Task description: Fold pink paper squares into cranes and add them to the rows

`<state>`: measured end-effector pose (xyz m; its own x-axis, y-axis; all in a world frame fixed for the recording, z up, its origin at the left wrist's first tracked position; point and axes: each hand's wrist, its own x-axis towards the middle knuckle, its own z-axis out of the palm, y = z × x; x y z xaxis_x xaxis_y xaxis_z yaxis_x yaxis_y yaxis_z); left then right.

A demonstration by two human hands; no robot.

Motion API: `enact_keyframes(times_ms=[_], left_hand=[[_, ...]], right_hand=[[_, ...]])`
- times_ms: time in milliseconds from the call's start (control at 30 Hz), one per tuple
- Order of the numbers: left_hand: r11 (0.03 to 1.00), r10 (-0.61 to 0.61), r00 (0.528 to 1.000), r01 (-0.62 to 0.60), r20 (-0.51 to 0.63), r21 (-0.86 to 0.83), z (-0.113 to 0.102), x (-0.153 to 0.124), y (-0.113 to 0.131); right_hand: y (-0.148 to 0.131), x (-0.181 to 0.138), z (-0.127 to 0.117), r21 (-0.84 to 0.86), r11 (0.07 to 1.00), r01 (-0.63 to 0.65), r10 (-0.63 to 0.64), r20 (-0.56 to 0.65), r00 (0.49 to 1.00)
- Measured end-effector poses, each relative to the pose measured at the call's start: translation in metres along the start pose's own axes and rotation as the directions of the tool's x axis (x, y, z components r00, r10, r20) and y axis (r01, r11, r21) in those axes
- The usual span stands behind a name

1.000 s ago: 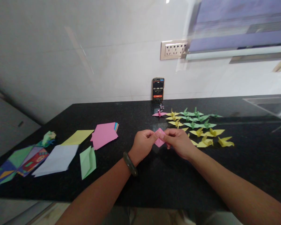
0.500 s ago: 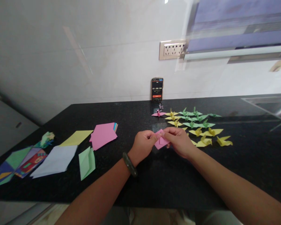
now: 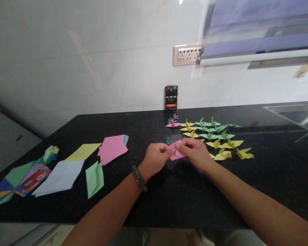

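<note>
A small folded piece of pink origami paper (image 3: 178, 153) is held between my two hands, above the dark counter. My left hand (image 3: 157, 156), with a dark bangle (image 3: 140, 178) at its wrist, pinches the paper's left side. On the right side, my right hand (image 3: 195, 152) grips it with the thumb lying on the upper face. Fingertips cover part of the folds. Just beyond my right hand stand several folded paper cranes: yellow ones (image 3: 222, 153), green ones (image 3: 209, 136) and a pink one (image 3: 173, 125).
A stack of pink paper (image 3: 113, 148) lies left of my hands, near a folded green sheet (image 3: 94, 179), a yellow sheet (image 3: 83, 151) and white sheets (image 3: 60, 176). Colourful printed paper (image 3: 17, 181) is at far left. A phone (image 3: 171, 98) leans on the wall.
The pink paper has turned a little in my fingers, from a diamond-like angle to a flatter one. Both hands keep hold of it. The view has shifted slightly.
</note>
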<state>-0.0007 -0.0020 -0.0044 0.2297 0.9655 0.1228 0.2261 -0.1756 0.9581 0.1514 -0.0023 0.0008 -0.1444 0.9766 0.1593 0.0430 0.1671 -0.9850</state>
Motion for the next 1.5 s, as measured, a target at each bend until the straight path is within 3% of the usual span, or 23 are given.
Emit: enact_keyframes(times_ms=[100,200,267,333,433,567,667,767,833,933,1067,1267,1500], left_hand=[[0.999,0.046,0.998,-0.045,-0.054,0.012,0.002,0.001,-0.003],[0.966,0.236,0.923,-0.19,-0.304,0.176,0.004,-0.001,-0.003],[0.902,0.376,0.885,-0.281,-0.275,0.329,0.005,-0.004,-0.001],[0.865,0.431,0.887,-0.354,-0.164,0.356,0.007,-0.007,0.0],[0.928,0.341,0.937,-0.324,-0.074,0.184,0.009,-0.007,-0.001],[0.976,0.111,0.994,-0.113,-0.021,-0.188,0.009,-0.005,0.001],[0.938,0.034,0.999,-0.02,0.035,-0.346,0.006,-0.003,0.006],[0.865,-0.014,0.991,0.078,0.132,-0.496,0.005,-0.002,0.01],[0.791,-0.038,0.984,0.138,0.177,-0.596,0.006,-0.001,0.01],[0.698,-0.083,0.987,0.155,0.135,-0.699,0.009,-0.001,0.009],[0.671,-0.127,0.986,0.164,0.106,-0.723,0.007,0.0,0.007],[0.834,-0.06,0.998,0.052,0.003,-0.549,0.004,0.0,0.002],[0.874,-0.053,0.998,0.028,-0.037,-0.485,0.004,-0.001,0.004]], right_hand=[[0.0,0.001,-0.003,-0.092,0.995,0.039,-0.046,-0.083,0.996],[0.003,0.003,-0.005,-0.178,0.984,0.032,-0.069,-0.207,0.976],[0.005,0.004,-0.005,-0.195,0.981,0.021,-0.067,-0.232,0.97],[0.007,0.003,-0.002,-0.147,0.989,0.013,-0.04,-0.184,0.982],[0.007,0.001,0.002,-0.013,1.0,0.001,-0.002,-0.065,0.998],[0.007,-0.001,0.003,-0.003,1.0,0.028,-0.028,0.011,1.0],[0.007,0.0,0.001,-0.196,0.967,0.164,-0.164,0.019,0.986],[0.009,0.001,-0.001,-0.388,0.876,0.287,-0.323,-0.029,0.946],[0.01,0.001,-0.001,-0.428,0.863,0.269,-0.338,-0.093,0.937],[0.01,0.001,-0.001,-0.404,0.894,0.191,-0.264,-0.134,0.955],[0.008,0.001,-0.001,-0.386,0.906,0.174,-0.235,-0.115,0.965],[0.008,0.001,-0.002,-0.483,0.805,0.345,-0.418,-0.049,0.907],[0.008,-0.006,0.001,-0.423,0.865,0.27,-0.31,-0.026,0.95]])
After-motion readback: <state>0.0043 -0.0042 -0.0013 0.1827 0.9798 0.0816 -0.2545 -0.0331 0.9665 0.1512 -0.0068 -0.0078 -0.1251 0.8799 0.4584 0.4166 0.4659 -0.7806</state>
